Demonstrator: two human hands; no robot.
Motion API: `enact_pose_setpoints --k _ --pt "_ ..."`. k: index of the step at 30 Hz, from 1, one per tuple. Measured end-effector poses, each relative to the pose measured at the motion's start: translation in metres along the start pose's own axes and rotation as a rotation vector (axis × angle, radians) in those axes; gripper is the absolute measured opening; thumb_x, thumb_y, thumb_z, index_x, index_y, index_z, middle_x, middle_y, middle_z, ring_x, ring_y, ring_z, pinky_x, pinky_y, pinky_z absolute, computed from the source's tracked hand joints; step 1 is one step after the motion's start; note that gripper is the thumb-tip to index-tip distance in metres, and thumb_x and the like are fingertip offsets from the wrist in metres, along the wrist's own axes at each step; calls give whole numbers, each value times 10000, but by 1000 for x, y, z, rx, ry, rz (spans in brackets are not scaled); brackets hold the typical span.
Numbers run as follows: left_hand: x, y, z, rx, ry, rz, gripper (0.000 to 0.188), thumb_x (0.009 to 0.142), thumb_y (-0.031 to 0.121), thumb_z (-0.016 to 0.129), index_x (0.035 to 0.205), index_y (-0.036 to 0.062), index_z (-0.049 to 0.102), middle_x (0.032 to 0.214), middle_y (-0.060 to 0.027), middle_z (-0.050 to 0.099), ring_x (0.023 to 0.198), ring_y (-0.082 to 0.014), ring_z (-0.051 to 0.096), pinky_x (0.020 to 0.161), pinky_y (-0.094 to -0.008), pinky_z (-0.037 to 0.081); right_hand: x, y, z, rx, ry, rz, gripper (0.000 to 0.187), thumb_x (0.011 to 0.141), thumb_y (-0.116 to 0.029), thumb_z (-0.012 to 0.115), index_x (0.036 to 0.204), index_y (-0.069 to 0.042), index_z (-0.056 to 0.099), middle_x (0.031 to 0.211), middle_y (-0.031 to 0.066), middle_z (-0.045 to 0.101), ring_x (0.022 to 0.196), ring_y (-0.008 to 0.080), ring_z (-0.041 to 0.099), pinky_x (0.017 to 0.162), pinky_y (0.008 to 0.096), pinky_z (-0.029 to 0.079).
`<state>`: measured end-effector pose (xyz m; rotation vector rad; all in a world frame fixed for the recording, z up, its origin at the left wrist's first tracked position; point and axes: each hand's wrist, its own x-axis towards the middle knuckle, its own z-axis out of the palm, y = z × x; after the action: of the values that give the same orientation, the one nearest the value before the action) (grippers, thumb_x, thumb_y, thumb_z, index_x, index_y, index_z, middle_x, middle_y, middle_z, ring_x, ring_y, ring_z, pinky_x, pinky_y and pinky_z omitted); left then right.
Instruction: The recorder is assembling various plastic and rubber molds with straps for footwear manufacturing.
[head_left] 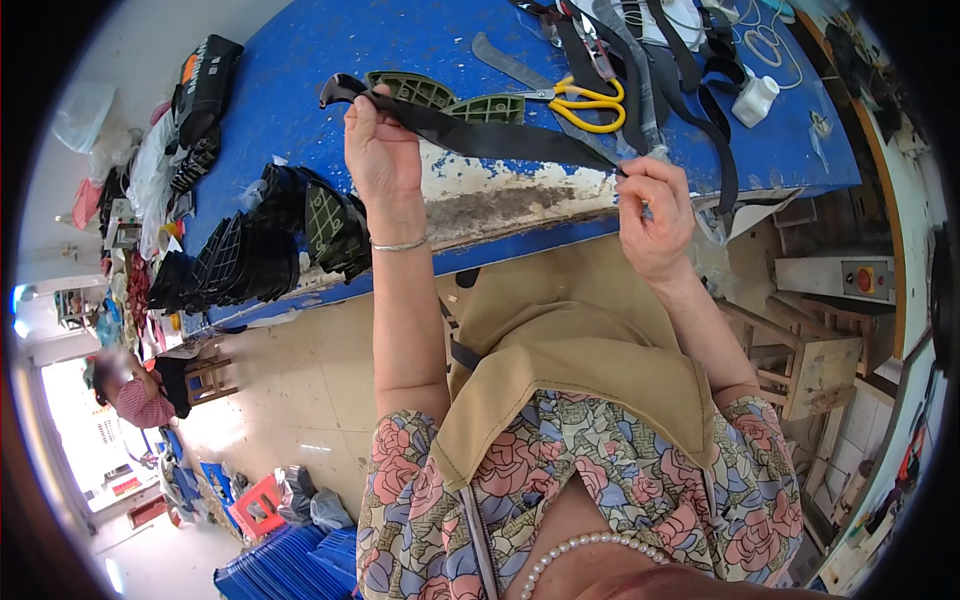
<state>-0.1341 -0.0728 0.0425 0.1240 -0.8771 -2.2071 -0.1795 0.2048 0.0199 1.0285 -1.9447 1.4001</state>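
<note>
A long black fabric strip (500, 140) is stretched between my two hands, above the near edge of the blue worktable. My left hand (383, 155) closes on it near its left end, which curls past the fingers. The strip's right end is pinched between the thumb and fingers of my right hand (655, 215). Just behind the strip lie green moulded plastic pieces (490, 108), partly hidden by it. Yellow-handled scissors (592, 105) rest beside them, blades pointing left. Left of my left arm, stacks of black moulded pieces (245, 250) and a green ribbed piece (335, 225) line the table edge.
More black straps (690, 70) lie on the blue worktable (330, 45) at right, near a white bottle (755, 102). A black bag (208, 95) sits far left. Wooden stools (825, 370) stand low right. Another person (145, 400) sits far left. Blue stacked plastic (275, 570) is lower left.
</note>
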Motion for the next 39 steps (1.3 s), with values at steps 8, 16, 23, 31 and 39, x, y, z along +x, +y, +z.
enact_pose_setpoints --k 8,16,23,31,39 --pt "-2 2 -14 -45 -50 -23 91 939 174 498 927 95 543 930 -44 636 816 -139 593 739 -310 510 -2 11 -3 100 17 -344 257 613 127 613 787 -58 568 856 78 571 796 246 585 781 417 503" --pt "-4 4 -17 -15 -29 23 97 933 168 506 950 73 518 955 -71 628 806 -154 590 715 -309 508 -8 11 -7 41 -20 -356 281 594 119 630 787 -78 575 842 51 565 761 206 566 812 416 472" --pt "-12 4 -11 13 23 40 141 921 169 529 989 52 491 980 -115 619 821 -189 596 701 -323 514 -15 14 -9 34 -40 -337 295 576 131 621 784 -72 575 844 55 559 782 213 560 811 411 460" --pt "-13 -5 -16 66 60 1 138 918 159 531 1001 53 505 1051 -159 616 847 -207 617 720 -332 527 -26 13 -13 39 -102 -269 267 591 137 594 770 -61 584 853 68 559 791 231 563 797 409 462" --pt "-24 -9 -34 262 123 82 138 918 145 536 908 61 428 959 -185 625 831 -227 637 702 -354 551 -44 26 -12 73 -127 -42 258 655 159 553 822 -32 598 866 97 574 782 251 573 685 315 462"
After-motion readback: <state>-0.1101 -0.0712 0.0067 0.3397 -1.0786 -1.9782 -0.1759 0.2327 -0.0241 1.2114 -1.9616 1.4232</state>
